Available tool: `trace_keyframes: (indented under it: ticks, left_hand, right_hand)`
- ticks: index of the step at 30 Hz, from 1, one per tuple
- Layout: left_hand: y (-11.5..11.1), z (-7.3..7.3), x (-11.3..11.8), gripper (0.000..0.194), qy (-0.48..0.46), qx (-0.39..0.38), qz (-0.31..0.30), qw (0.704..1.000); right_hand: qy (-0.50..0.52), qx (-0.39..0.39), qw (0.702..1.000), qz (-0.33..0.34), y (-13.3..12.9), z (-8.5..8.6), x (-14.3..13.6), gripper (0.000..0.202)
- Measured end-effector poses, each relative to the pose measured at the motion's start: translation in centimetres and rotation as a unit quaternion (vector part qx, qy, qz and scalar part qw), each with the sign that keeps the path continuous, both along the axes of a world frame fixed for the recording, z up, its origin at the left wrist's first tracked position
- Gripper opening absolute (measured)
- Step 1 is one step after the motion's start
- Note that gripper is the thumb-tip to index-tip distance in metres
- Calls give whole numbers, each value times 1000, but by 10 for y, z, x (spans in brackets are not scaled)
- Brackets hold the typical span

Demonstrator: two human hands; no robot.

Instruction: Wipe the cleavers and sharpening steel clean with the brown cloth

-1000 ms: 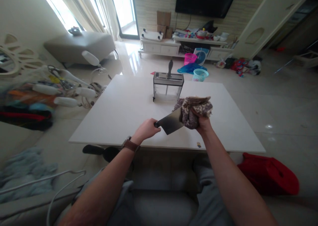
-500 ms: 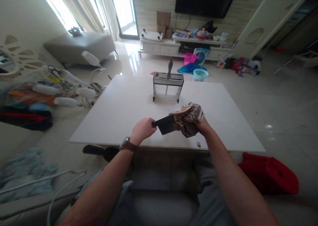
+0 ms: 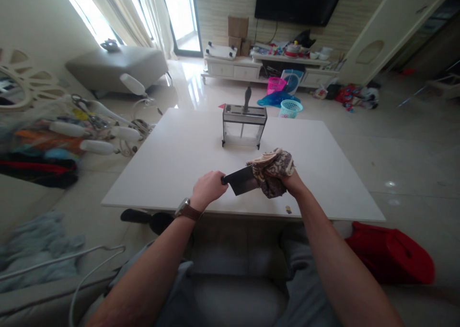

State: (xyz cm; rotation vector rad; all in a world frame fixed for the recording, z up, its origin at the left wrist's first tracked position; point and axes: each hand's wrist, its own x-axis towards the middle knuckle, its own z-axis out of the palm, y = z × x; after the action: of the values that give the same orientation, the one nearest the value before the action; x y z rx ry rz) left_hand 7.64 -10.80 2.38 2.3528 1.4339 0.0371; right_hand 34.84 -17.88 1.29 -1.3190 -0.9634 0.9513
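Observation:
A cleaver point(image 3: 243, 180) with a broad dark blade is held above the near part of the white table point(image 3: 172, 150). My left hand point(image 3: 210, 189) is closed round its black handle. On the other side, my right hand point(image 3: 293, 179) grips a brown and beige patterned cloth point(image 3: 273, 171), which wraps over the far end of the blade and hides it. Behind them stands a knife block point(image 3: 245, 116) with clear sides and a dark top. One knife point(image 3: 247, 99) is in it, its dark handle pointing up.
A small sticker point(image 3: 288, 209) is near the table's front edge. Beyond the table are a turquoise basket point(image 3: 290, 107) and a pink basket point(image 3: 276, 84). A lamp with white shades point(image 3: 125, 133) is at the left; a red object point(image 3: 391, 253) lies at the lower right.
Both hands, the cleaver and the cloth keep almost the same pose. The whole view has shifted very slightly, and nothing was let go.

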Motion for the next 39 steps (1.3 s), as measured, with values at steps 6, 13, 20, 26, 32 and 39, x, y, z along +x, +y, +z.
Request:
trace_keyframes:
  ticks: [6,13,20,26,32,39]
  left_hand:
    - [0,-2,0,23,3,-3,-1,1000]
    - [0,-1,-1,23,7,0,-4,1000]
    - [0,-3,-1,24,10,0,1,1000]
    - [-1,-2,-1,26,11,-5,-1,1000]
    - [-1,-1,-1,24,8,-2,-1,1000]
    - [-1,-2,-1,23,9,4,-5,1000]
  right_hand:
    - [14,-16,1000,-14,-1,4,-1,66]
    - [-14,-9,1000,6,0,5,-1,64]
    - [-13,-10,1000,12,-1,3,-1,63]
    - [1,-9,1000,15,-2,5,-3,64]
    - [1,-19,1000,8,-2,8,-4,64]
    - [-15,-10,1000,20,-2,4,-2,62]
